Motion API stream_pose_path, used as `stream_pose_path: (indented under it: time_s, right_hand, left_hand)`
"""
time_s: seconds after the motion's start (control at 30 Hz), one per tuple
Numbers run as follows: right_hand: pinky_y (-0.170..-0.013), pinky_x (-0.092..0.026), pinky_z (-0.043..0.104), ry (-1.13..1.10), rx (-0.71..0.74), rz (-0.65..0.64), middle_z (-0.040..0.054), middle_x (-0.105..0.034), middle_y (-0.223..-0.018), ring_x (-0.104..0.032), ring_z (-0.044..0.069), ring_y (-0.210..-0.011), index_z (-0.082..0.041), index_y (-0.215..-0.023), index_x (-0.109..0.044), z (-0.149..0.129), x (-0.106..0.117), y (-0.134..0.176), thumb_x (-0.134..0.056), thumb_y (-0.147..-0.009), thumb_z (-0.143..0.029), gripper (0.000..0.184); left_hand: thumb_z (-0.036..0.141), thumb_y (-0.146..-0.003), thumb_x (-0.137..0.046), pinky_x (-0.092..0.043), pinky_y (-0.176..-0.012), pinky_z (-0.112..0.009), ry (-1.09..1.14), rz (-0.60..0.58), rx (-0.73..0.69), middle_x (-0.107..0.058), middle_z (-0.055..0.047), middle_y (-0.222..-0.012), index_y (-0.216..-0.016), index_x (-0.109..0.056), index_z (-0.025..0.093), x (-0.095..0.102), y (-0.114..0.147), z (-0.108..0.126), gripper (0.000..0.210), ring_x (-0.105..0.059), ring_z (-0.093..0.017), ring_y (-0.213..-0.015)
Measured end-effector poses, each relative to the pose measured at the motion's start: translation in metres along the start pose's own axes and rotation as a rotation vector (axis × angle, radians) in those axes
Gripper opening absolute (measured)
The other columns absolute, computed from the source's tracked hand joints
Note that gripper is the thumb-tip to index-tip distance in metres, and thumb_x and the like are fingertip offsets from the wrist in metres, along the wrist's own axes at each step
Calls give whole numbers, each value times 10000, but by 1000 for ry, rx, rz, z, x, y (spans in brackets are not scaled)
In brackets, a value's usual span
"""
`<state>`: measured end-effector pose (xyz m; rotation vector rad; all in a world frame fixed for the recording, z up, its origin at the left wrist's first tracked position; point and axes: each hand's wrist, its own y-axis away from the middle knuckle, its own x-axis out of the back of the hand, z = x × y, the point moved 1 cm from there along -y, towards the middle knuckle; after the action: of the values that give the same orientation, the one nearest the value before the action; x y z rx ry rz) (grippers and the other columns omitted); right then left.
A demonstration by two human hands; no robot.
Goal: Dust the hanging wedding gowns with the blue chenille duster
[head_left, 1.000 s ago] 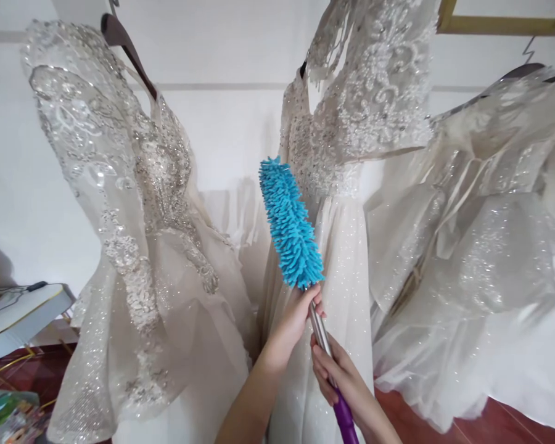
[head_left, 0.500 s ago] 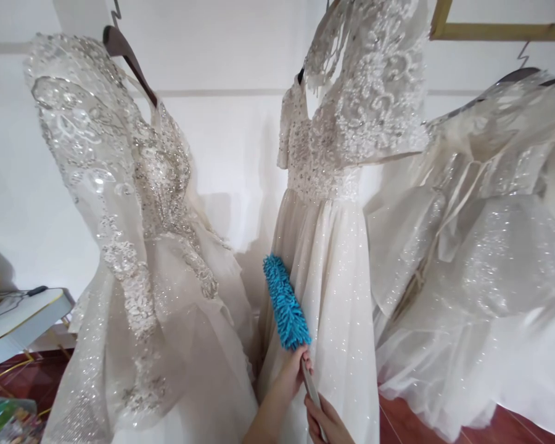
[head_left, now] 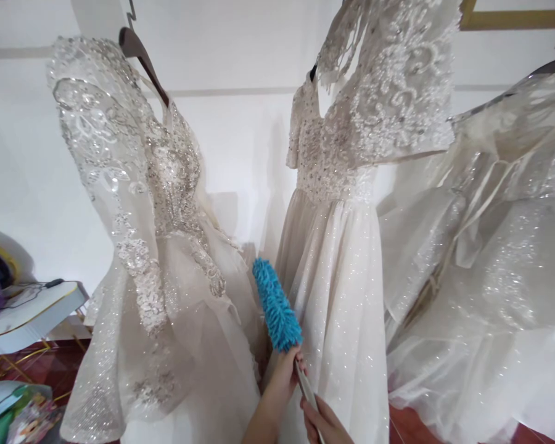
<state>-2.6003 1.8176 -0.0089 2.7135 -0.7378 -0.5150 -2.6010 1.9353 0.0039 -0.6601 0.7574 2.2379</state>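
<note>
A duster (head_left: 277, 308) with a shaggy blue head and a pale grey handle tilts up and to the left in both of my hands. My left hand (head_left: 288, 368) grips it just below the blue head. Lower down the handle, my right hand (head_left: 322, 419) is wrapped round it. The duster's head is in front of the gap between two gowns. On its right hangs a white beaded gown (head_left: 337, 265) with a sparkling skirt; whether the fibres touch it I cannot tell. To the left hangs a long-sleeved sequined gown (head_left: 176, 179) on a dark hanger (head_left: 141, 58).
More white gowns (head_left: 494, 271) hang at the right below a gold-coloured rail (head_left: 518, 20). A small white table (head_left: 32, 311) with gold legs stands at the left, with a bag of colourful items (head_left: 23, 413) beneath it. The floor (head_left: 404, 425) is red tile.
The duster's head has shifted left relative to the right-hand gown, towards the gap. Both hands keep their hold. The view has turned slightly left, so the gowns appear further right.
</note>
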Motion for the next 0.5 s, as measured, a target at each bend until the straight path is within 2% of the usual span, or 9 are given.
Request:
stream_pose_path:
  time_s: [0.03,0.13,0.23,0.3,0.37,0.5]
  right_hand:
    - [-311,-140,181,25,58,-24,-118,-459,-477,-281,3,-271,-205,-831,-502,-19,-3,7,-586,-658,-657,492]
    - [-308,-178,165,94,223,-24,-122,-467,-485,-299,-2,-266,-202,-906,-461,-69,-7,26,-518,-775,-580,404]
    - [-287,-198,159,116,320,-71,-136,-428,-474,-290,9,-253,-213,-984,-424,-98,-7,37,-478,-835,-515,341]
    - [-281,-214,157,100,348,-70,-134,-428,-484,-294,10,-251,-216,-993,-417,-104,-4,40,-486,-838,-502,333]
    - [-281,-227,153,64,338,-46,-130,-440,-495,-307,9,-251,-221,-985,-419,-101,0,40,-500,-829,-505,334]
    - [-285,-227,152,-20,227,32,-114,-483,-522,-337,8,-265,-226,-968,-454,-78,7,37,-566,-762,-550,399]
  left_hand:
    - [418,-516,-765,-353,-447,-225,-11,-61,-33,-397,83,-515,-584,-441,199,-15,5,18,397,-341,-48,-413]
    - [427,-559,-745,-354,-441,-213,-54,-216,-113,-357,101,-538,-650,-431,209,-63,26,66,394,-322,-40,-409]
    - [419,-667,-678,-385,-477,-213,-92,-389,-186,-363,91,-571,-712,-454,212,-99,44,93,308,-345,-45,-436]
    - [415,-704,-647,-392,-489,-215,-106,-450,-219,-382,80,-596,-729,-463,210,-111,48,97,277,-363,-49,-454]
    - [414,-708,-642,-391,-487,-215,-114,-457,-207,-389,78,-600,-733,-467,207,-113,44,89,272,-370,-50,-456]
    - [433,-615,-697,-370,-459,-220,-96,-324,-60,-375,89,-546,-645,-447,203,-92,19,52,341,-339,-45,-420]
